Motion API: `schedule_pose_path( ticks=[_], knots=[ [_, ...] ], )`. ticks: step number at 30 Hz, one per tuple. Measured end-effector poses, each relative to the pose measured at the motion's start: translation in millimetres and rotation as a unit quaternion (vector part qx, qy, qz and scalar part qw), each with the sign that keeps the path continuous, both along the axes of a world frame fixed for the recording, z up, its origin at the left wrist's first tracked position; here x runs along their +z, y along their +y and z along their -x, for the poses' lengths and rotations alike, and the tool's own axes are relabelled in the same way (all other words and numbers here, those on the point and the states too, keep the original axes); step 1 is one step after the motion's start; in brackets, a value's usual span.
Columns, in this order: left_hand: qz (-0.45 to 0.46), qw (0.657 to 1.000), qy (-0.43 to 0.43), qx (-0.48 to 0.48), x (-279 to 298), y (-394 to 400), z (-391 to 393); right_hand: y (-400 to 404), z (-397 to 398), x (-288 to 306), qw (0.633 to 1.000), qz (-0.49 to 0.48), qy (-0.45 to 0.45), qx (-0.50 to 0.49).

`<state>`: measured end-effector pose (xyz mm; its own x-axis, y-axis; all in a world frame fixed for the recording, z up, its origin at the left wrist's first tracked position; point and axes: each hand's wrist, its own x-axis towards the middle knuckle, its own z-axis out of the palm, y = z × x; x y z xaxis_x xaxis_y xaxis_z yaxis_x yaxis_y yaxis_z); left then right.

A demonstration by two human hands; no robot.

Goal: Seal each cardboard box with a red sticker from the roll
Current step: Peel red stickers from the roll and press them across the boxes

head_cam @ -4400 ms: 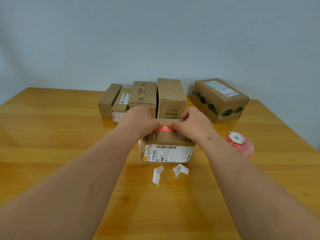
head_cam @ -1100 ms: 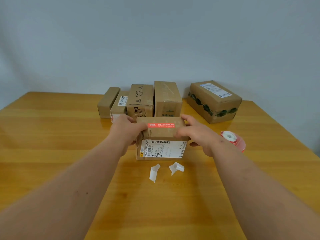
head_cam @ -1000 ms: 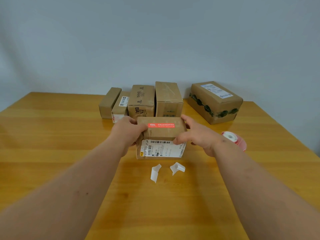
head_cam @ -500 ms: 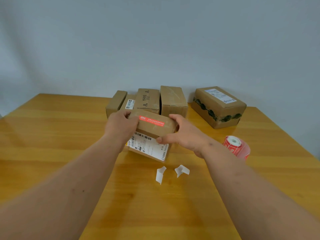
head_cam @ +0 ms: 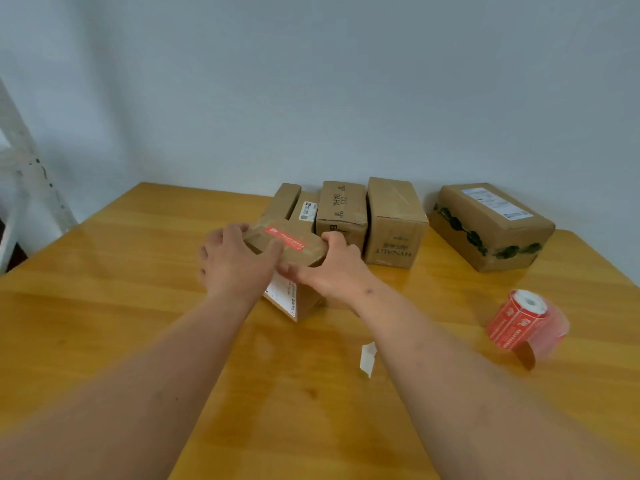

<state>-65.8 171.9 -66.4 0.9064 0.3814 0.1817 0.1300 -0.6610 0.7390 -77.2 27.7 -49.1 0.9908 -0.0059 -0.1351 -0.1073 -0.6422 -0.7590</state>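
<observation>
A small cardboard box with a red sticker across its top sits turned at an angle in the middle of the wooden table. My left hand grips its left end, thumb on the top. My right hand grips its right end, fingers curled over the far edge. A white shipping label shows on its near side. The red sticker roll lies on its side to the right, a loose backing tail hanging off it.
Several cardboard boxes stand in a row at the back, and a larger box with green-patterned tape sits at the back right. A curled white backing scrap lies near my right forearm. A white frame stands at the left.
Both hands, first pressing the sticker on, have taken the box by its ends and moved it left and back while turning it. My view has swung left.
</observation>
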Motion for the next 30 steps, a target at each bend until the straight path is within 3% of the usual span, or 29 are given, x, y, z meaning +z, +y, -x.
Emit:
schedule_pose_path(
  ticks=[6, 9, 13, 18, 22, 25, 30],
  knots=[
    [-0.011, 1.000, 0.027, -0.009, -10.6, 9.8, -11.4, 4.2, -7.4, -5.1, 0.991, -0.076, 0.043, 0.103],
    [0.029, 1.000, -0.005, -0.004, -13.9, 15.1, -19.0, -2.9, -15.0, -3.8, 0.994, -0.028, 0.026, 0.104],
    [0.082, 0.996, -0.035, 0.014, -11.3, 15.2, -33.7, -18.6, -26.3, 1.1, 0.998, 0.022, -0.037, 0.054],
    [0.017, 0.999, -0.032, -0.029, -12.4, 21.1, -62.2, -30.9, -43.2, -7.0, 0.993, 0.042, -0.102, -0.033],
    [0.011, 0.997, -0.009, -0.076, -9.8, 17.3, -75.5, -44.0, -55.4, -8.6, 0.963, 0.136, -0.203, -0.111],
    [0.017, 0.995, -0.007, -0.099, -10.7, 10.7, -82.7, -56.5, -59.8, -5.5, 0.943, 0.216, -0.212, -0.137],
    [0.029, 0.989, -0.013, -0.145, -11.7, -10.4, -86.5, -75.4, -62.9, -10.5, 0.923, 0.258, -0.215, -0.186]
  ],
)
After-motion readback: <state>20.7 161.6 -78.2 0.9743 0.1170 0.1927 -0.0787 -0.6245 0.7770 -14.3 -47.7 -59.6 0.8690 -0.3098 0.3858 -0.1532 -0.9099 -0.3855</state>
